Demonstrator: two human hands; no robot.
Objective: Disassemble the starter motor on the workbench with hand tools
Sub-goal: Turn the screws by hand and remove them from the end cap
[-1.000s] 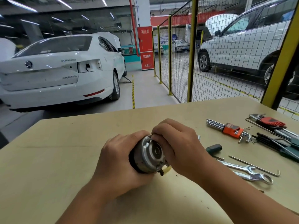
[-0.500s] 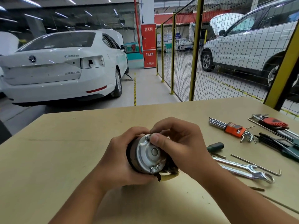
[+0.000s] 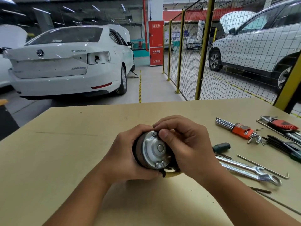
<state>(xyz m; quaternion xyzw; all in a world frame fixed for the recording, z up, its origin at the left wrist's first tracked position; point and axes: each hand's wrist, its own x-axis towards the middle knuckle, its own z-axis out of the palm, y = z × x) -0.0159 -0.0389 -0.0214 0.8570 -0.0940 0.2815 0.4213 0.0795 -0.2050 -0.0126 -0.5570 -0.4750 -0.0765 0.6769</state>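
A grey cylindrical starter motor with a shiny silver end cap (image 3: pixel 150 150) is held just above the tan wooden workbench (image 3: pixel 65 152), near its centre, cap facing the camera. The left hand (image 3: pixel 127 157) is wrapped around the dark motor body, fingers curled under it. The right hand (image 3: pixel 184 144) is curled against the cap's right side, w/ thumb and forefinger pinching at a small silver bolt head (image 3: pixel 154 133) on the cap's upper rim.

Containers: an orange plastic holder (image 3: pixel 242 130) w/ a set of silver hex keys clipped in; a red holder (image 3: pixel 284 125) w/ more keys further right. Two silver open-end wrenches (image 3: pixel 254 172) are laid beside the right forearm.

Vs. 0.5 s ago: the thumb is moved off the cap face to the bolt; more of the cap is exposed.
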